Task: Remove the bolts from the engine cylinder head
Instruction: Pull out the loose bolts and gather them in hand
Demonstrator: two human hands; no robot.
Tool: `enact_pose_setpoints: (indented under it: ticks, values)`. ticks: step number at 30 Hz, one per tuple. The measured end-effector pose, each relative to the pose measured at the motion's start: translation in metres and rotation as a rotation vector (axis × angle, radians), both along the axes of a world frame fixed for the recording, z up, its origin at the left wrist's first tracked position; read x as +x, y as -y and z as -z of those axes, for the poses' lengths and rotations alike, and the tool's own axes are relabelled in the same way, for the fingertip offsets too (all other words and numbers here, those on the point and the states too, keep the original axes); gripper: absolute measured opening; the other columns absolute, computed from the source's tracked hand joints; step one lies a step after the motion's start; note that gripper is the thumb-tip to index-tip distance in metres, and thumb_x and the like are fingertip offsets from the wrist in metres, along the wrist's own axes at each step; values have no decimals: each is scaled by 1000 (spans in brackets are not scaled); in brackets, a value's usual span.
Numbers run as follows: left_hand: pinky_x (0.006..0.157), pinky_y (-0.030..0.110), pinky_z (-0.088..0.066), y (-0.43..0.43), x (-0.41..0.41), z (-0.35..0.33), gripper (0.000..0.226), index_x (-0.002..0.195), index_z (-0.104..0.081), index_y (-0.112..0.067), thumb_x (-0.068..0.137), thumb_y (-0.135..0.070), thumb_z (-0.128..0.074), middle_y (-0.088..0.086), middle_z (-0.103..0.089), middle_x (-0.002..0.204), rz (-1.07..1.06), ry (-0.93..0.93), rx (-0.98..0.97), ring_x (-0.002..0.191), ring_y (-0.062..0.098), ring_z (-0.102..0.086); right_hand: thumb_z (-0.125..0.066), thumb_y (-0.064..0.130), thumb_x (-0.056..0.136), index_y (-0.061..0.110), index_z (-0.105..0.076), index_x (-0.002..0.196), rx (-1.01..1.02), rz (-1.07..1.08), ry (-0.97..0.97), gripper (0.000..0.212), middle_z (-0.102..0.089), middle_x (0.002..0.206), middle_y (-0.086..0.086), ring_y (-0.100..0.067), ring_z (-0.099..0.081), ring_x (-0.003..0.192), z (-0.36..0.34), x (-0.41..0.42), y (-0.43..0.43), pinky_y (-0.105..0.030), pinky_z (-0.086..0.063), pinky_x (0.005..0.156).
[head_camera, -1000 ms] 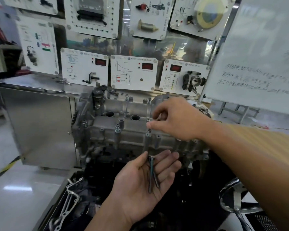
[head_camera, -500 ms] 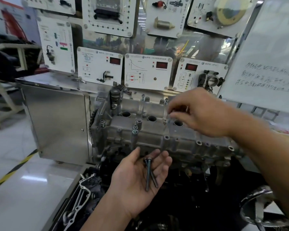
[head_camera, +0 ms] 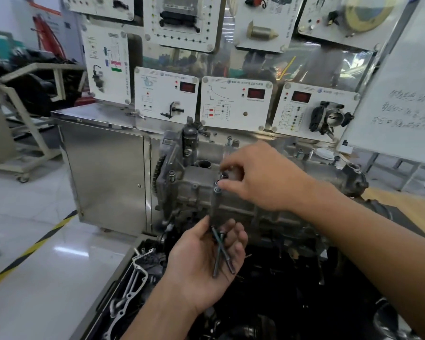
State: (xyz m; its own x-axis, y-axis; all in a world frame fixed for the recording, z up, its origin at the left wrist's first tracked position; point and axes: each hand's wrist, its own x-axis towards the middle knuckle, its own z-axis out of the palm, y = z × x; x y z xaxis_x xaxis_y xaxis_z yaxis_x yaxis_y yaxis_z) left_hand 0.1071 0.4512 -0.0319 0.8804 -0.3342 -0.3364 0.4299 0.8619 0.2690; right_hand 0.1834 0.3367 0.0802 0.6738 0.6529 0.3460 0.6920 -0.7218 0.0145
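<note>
Right hand (head_camera: 263, 177) has shifted left along the cylinder head (head_camera: 196, 177); thumb touches a raised bolt (head_camera: 217, 190), pinch unconfirmed. Below it, left hand (head_camera: 201, 263), palm open, cradles two bolts (head_camera: 220, 251). Next, likely: pinch, lift straight out.

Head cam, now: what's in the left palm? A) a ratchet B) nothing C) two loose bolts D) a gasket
C: two long dark bolts lie crossed on the upturned palm of the left hand, which is held in front of the cylinder head.
</note>
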Motion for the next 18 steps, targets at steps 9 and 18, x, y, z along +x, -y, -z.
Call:
enact_pose_setpoints:
  ticks: [9,18]
  values:
    - [52,28,-58,-22,10,3,49,106,-66,2,105,-35,-35,18,-72,88,-42,55,77,64,28,-70,-60,34,96,17,-70,101,-347,-195,64,21,-55,86,11,-9,-52,81,-36,7,-16,-23,-39,76]
    - [57,31,-58,-31,2,-3,34,94,-67,-3,98,-28,-45,15,-64,86,-58,70,44,69,26,-66,-58,37,95,14,-71,86,-381,-249,-217,28,-69,79,-3,-19,-62,72,-3,-19,-51,-40,-53,73]
